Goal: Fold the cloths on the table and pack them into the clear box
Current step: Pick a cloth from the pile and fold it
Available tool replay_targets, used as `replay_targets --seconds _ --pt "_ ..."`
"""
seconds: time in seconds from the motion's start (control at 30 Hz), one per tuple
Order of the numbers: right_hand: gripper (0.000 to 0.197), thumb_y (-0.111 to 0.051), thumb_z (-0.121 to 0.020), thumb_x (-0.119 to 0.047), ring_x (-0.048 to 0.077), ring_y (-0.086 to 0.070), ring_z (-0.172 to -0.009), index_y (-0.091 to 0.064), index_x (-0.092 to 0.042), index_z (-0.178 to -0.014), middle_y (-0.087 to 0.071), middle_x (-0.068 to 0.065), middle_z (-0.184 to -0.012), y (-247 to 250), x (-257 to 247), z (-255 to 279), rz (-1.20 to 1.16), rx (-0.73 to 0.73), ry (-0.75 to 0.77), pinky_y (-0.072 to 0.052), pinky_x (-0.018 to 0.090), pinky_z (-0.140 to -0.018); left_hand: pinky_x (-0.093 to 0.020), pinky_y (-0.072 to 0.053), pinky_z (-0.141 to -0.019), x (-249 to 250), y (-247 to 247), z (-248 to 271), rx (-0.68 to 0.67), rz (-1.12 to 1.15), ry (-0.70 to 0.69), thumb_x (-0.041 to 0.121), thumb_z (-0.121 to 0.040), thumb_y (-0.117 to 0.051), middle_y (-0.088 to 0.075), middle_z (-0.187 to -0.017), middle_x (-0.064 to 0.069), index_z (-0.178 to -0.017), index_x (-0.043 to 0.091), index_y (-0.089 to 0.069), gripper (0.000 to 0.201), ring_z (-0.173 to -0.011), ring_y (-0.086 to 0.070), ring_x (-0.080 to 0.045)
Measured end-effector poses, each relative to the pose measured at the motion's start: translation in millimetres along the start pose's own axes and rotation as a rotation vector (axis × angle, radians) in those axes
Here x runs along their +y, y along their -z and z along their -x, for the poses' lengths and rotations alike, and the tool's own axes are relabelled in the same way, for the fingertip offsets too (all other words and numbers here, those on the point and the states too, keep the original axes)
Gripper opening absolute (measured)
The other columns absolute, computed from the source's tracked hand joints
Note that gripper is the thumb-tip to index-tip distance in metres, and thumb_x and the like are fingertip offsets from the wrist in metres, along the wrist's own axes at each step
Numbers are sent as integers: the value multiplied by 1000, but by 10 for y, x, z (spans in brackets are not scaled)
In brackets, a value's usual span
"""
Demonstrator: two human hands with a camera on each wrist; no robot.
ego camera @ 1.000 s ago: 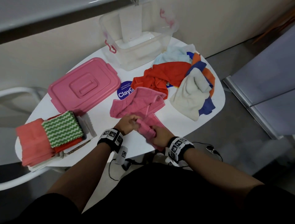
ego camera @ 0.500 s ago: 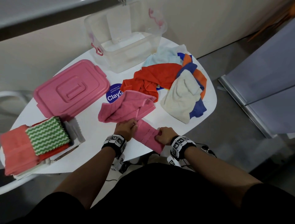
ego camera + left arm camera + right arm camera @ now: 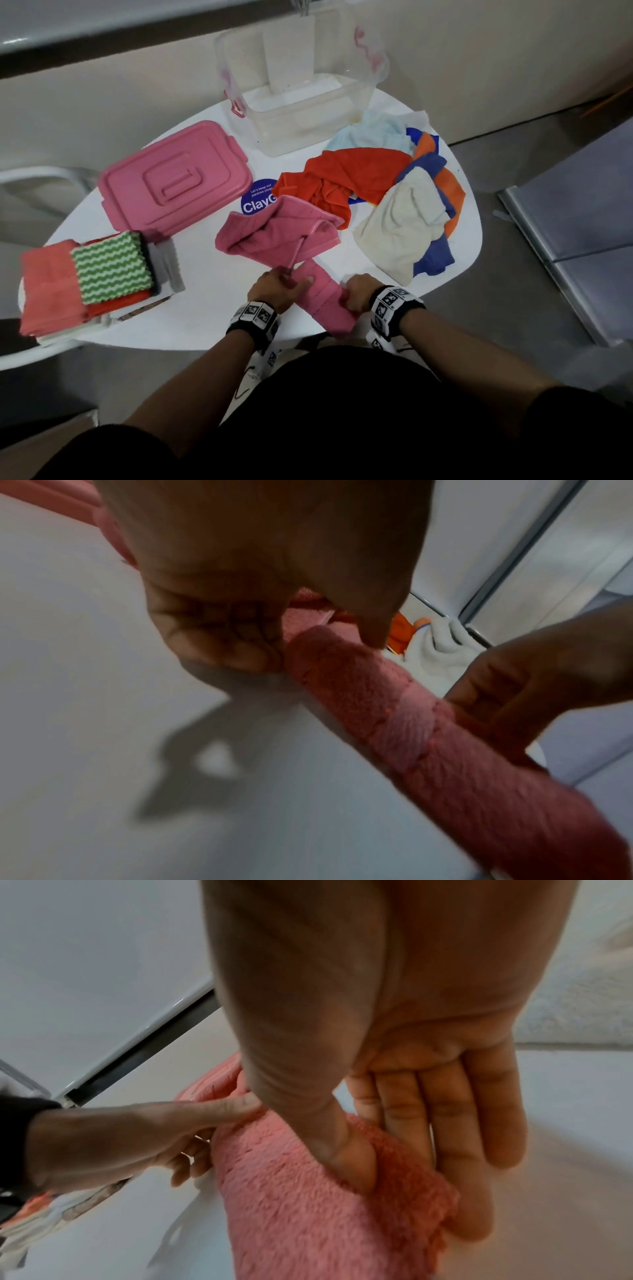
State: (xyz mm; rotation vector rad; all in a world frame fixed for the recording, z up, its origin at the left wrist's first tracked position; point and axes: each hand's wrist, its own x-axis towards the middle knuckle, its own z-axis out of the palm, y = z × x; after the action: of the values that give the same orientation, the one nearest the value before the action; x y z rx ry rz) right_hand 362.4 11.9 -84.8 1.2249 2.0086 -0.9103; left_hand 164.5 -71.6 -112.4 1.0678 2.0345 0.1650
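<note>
White oval table point(image 3: 212, 301): the pink terry cloth point(image 3: 320, 298) lies at its near edge, long axis running from far-left bunch to near-right tail, which overhangs the edge. Left hand point(image 3: 279, 287) pinches the strip's left edge and right hand point(image 3: 358, 293) pinches its right edge, directly across it. Clear plastic box point(image 3: 308, 113) stands at the far edge, well apart.

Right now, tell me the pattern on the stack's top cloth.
Green and white zigzag cloth, clearest in the head view.

Probably an office pantry or break room, though little of the room shows: a round blue sticker point(image 3: 259, 200) on the white oval table point(image 3: 205, 294) reads "Let's keep our pantries clean". A white chair point(image 3: 41, 174) stands far left, grey metal cabinet doors point(image 3: 582, 219) at right, plain floor below.
</note>
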Motion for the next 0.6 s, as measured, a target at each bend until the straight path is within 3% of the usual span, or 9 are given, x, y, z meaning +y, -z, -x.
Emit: replay_targets --seconds 0.1,0.2,0.3,0.43,0.5,0.53,0.6 --pt "16 -67 -73 -20 28 -68 -85 -65 -10 -85 -67 12 -86 93 7 -20 34 -16 8 -52 30 -70 -26 -45 -84 69 1 -63 -89 135 46 62 -68 -77 -67 -114 -3 -122 20 -64 69 -107 -62 -25" --pt "26 -55 -75 -30 32 -66 -99 -57 -18 -99 -65 8 -102 112 6 -37 99 125 18 -52 35 -79 -33 -55 -84 135 57 -103 -176 262 63 61 -52 -84 -71 -104 -2 -111 20 -67 74 -96 -67 -23" --pt "34 -55 -73 -38 31 -63 -96 -44 -24 -102 -60 4 -106 189 -7 -92 88 78 60 -53 42 -82 -32 -53 -72 192 131 -118 -184 300 20 47 -57 -89 -67 -91 -1 -95 17 -59 57 -85 -62 -19" --pt "78 -89 -50 -33 22 -68 -91 -52 -26 -120 -68 -3 -105 368 -121 -112 -265 -111 225 -58 38 -81 -19 -48 -69 342 409 74 -165 458 -129 13 -65 -89 -65 -85 4 -87 20 -53 43 -82 -62 -15" --pt "82 -92 -46 -45 25 -71 -91 -62 -26 -119 -72 -1 -104 379 -242 -94 -469 -99 274 -60 43 -80 -23 -52 -76 321 580 178 -188 545 -190 8 -62 -90 -71 -96 0 -98 20 -59 49 -87 -66 -14" --pt "80 -91 -48 -51 26 -71 -91 -63 -26 -119 -72 1 -104 390 -322 -59 -548 -81 293 -61 45 -78 -28 -54 -82 310 682 250 -181 626 -207 9 -59 -90 -72 -103 -4 -105 20 -60 56 -94 -67 -17" --pt "64 -85 -66 -52 23 -69 -95 -63 -21 -117 -71 -2 -102 415 -528 3 -642 -24 363 -58 41 -85 -36 -56 -84 215 829 337 -46 886 -201 6 -59 -87 -71 -108 -9 -107 18 -63 56 -98 -67 -23"
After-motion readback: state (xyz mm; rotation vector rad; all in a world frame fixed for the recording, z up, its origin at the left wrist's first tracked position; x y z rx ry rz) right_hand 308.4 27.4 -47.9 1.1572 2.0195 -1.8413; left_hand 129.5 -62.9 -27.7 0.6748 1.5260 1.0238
